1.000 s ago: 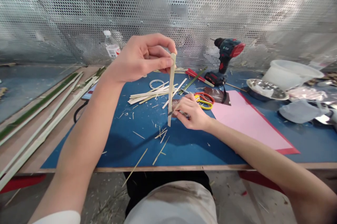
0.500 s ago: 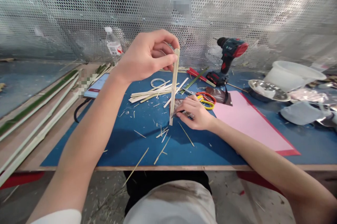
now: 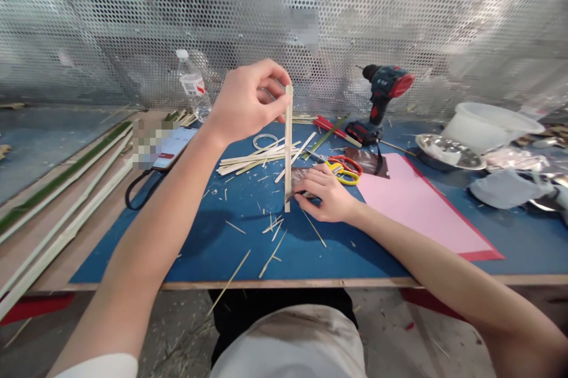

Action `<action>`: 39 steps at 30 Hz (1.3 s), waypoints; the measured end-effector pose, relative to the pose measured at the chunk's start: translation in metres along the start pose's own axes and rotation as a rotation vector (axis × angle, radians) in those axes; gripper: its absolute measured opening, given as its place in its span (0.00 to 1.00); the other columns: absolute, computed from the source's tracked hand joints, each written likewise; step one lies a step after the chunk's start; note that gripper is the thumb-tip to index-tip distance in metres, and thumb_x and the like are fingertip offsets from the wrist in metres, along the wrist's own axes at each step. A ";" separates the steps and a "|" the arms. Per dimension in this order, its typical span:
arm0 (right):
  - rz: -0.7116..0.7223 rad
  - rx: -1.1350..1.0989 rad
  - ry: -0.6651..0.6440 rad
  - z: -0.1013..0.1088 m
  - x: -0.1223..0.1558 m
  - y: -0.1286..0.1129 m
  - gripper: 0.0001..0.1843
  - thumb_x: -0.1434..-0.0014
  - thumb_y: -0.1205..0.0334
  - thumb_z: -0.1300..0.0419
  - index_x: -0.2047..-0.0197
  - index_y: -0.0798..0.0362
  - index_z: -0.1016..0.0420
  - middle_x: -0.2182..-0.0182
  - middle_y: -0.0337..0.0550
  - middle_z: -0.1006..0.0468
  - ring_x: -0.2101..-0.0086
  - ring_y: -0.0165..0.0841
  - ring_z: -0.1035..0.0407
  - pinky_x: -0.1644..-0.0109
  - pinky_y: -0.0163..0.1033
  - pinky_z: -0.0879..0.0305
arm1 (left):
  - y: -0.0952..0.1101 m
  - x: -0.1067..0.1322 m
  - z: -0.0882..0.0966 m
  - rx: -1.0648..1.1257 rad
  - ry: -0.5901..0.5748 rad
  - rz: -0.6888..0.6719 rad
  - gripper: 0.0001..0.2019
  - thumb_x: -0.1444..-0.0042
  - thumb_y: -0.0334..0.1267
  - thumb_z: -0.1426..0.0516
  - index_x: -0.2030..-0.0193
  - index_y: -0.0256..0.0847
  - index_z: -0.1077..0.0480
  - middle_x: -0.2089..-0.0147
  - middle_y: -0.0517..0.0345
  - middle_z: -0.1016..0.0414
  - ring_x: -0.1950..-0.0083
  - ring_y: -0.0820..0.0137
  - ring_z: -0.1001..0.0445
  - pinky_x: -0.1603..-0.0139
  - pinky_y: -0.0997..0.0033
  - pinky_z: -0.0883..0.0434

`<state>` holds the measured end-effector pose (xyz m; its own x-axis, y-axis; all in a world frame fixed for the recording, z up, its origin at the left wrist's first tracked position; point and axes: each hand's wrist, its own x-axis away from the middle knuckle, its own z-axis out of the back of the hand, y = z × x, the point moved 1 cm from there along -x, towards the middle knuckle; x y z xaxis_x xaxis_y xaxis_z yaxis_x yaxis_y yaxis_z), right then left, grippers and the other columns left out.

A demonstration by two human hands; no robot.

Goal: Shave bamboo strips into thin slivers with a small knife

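My left hand [image 3: 260,100] pinches the top end of a pale bamboo strip [image 3: 288,147] between thumb and fingers. The strip stands nearly upright, its lower end at the blue mat [image 3: 213,259]. Close to that lower end, my right hand [image 3: 323,193] rests low over the mat with bent fingers. A small dark item shows at its fingertips, against the strip, but I cannot make out what it is. Beyond the strip lies a loose pile of thin bamboo strips [image 3: 252,159]. Short slivers [image 3: 273,227] are scattered in front.
Scissors with yellow handles [image 3: 348,177] lie behind my right hand, near a pink sheet [image 3: 408,206]. A cordless drill [image 3: 379,100] stands at the back, metal bowl [image 3: 448,150] to its right. Phone [image 3: 173,147], water bottle [image 3: 194,85] and long bamboo lengths [image 3: 75,218] are on the left.
The strip's top has swung slightly left with my left hand, so the strip is now closer to vertical. My right hand stays at its lower end. The view has shifted slightly.
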<state>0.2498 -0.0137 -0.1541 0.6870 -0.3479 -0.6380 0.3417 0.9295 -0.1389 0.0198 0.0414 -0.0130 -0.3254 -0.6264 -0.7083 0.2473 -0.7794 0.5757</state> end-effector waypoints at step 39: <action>-0.047 0.162 0.410 0.042 -0.001 -0.012 0.15 0.27 0.58 0.47 0.40 0.48 0.33 0.57 0.47 0.24 0.59 0.40 0.32 0.53 0.49 0.33 | 0.027 0.087 -0.061 0.094 -0.297 0.181 0.09 0.29 0.45 0.43 0.50 0.44 0.29 0.63 0.58 0.28 0.67 0.71 0.33 0.68 0.70 0.33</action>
<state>0.2723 -0.0297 -0.1199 0.3682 -0.2817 -0.8860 0.4851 0.8712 -0.0753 0.0541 -0.0353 -0.0839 -0.5388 -0.7124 -0.4496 0.2443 -0.6429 0.7260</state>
